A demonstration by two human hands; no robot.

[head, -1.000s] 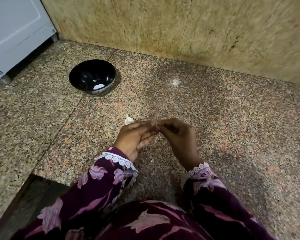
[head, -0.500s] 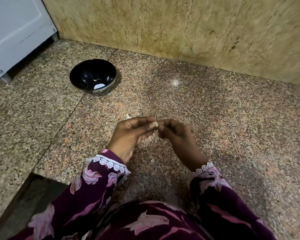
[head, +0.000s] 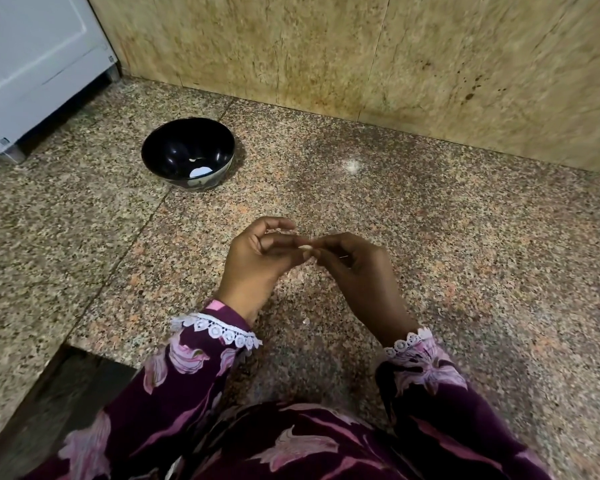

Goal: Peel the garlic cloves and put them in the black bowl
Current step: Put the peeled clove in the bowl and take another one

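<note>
- Head view looks down at a speckled granite countertop (head: 465,254), with both hands meeting near the middle of the frame.
- Left hand (head: 257,258) comes in from about 7 o'clock, its fingers curled inward; the thumb and forefinger tips pinch a small pale garlic clove (head: 305,248).
- Right hand (head: 357,268) comes in from about 5 o'clock, fingers likewise curled, its fingertips closed on the same clove from the 3 o'clock side.
- The clove sits between the two sets of fingertips, held above the counter; only a small pale sliver of it shows, so how much skin is left on it cannot be told.
- Black bowl (head: 160,147) stands upright on the counter at about 10 o'clock from the hands, well apart from them. Something small and whitish (head: 200,172) lies at its bottom, with a tiny pale fleck beside it; what they are is not clear.
- A small pale scrap (head: 306,321) lies on the counter at 6 o'clock from the hands, between the two wrists.
- A whitish spot (head: 352,165) marks the granite at about 1 o'clock from the hands.
- Both sleeves (head: 187,368) are dark purple with pink flowers and white lace cuffs.
- A tan stone backsplash (head: 361,57) rises at 12 o'clock, and a white appliance (head: 32,64) stands at 10 o'clock, beyond the bowl.
</note>
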